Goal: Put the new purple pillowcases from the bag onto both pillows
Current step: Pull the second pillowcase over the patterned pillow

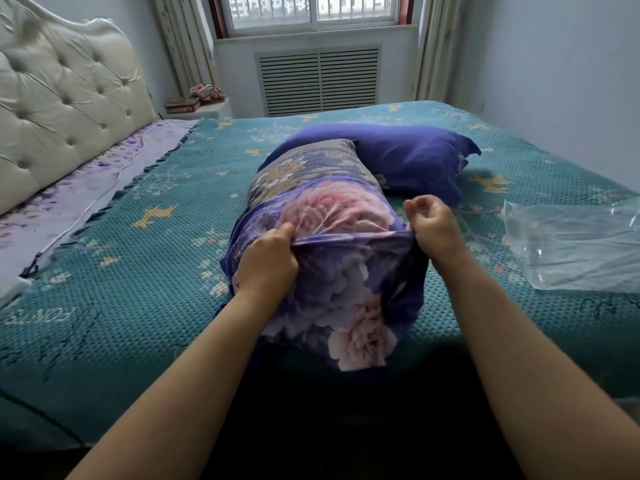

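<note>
A pillow (304, 164) lies end-on in the middle of the bed, its far end showing a grey-blue floral cover. A purple pillowcase (346, 292) with big pink flowers is drawn over its near part. My left hand (268, 261) grips the pillowcase's open edge on the left. My right hand (433, 226) pinches the same edge on the right. Behind lies a second pillow (408, 161) in a plain purple case. The clear plastic bag (575, 247) rests flat at the right.
A teal patterned bedspread (138, 258) covers the bed. A tufted cream headboard (59, 105) stands at the left with a lilac sheet (86, 195) below it. A radiator grille (318, 81) and window are at the far wall, with small items on a ledge (197, 102).
</note>
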